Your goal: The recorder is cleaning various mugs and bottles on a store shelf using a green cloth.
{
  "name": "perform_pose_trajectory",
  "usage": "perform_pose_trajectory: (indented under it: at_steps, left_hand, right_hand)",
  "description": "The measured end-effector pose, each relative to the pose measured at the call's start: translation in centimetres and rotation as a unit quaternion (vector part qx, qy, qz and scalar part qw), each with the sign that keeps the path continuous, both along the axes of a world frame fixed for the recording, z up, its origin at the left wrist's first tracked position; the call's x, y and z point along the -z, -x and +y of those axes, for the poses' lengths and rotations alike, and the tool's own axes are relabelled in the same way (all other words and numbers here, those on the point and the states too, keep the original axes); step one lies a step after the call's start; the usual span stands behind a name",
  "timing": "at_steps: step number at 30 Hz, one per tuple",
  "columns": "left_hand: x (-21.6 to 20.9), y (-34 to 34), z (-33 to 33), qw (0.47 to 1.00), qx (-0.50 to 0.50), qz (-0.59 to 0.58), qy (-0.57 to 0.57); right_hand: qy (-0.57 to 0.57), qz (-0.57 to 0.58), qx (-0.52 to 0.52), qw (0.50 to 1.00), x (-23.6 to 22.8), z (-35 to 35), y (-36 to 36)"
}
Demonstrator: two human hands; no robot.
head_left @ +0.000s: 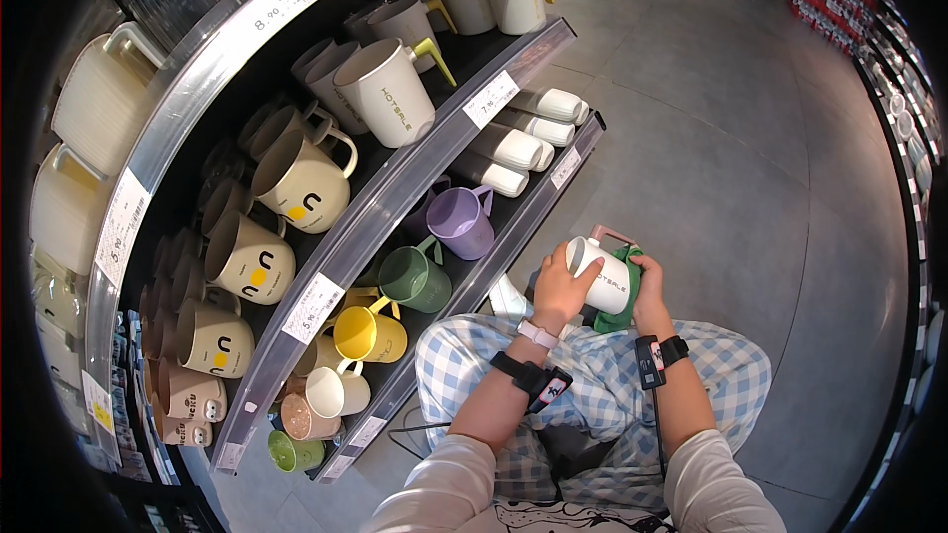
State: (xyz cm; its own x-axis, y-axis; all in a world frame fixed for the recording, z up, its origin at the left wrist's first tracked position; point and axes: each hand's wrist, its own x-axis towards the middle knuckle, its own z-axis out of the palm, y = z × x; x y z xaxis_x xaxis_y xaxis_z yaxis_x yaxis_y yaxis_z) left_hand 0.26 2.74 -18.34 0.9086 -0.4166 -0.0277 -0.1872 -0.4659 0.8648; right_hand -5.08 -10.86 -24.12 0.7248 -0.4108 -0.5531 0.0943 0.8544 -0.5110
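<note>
Above my lap, my left hand (pixel 561 286) is wrapped round a white mug (pixel 598 286) with dark lettering, its thumb over the near side. The mug lies tilted, and its pink handle (pixel 612 234) sticks up on the far side. A green cloth (pixel 617 321) is bunched against the mug's right end. My right hand (pixel 649 294) closes on that cloth and presses it to the mug; some of its fingers are hidden behind the cloth.
Left of me stands a tiered shelf with clear plastic price rails (pixel 390 192). It carries cream mugs (pixel 301 183), coloured mugs (pixel 415 276) and several white-ended cylinders (pixel 513 148). Grey tiled floor (pixel 691 128) spreads ahead and right. More shelving (pixel 904 118) curves along the right edge.
</note>
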Motion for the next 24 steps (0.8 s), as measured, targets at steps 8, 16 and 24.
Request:
perform_pose_trajectory:
  at_steps: [8,16,24]
  left_hand:
    - [-1.8,0.8,0.9,0.992,0.002,-0.108,0.072]
    - [-21.7,-1.1,3.8,0.896,0.233,-0.378,-0.003]
    - [-40.2,-4.9,3.7,0.767,0.018,-0.625,-0.142]
  right_hand:
    - [0.022,-0.008,0.009,1.000,-1.6,0.8,0.3]
    - [-0.082,-0.093,0.032,0.992,1.4,-1.3,-0.1]
    - [-0.143,-0.095,0.067,0.983,0.9,-1.6,-0.3]
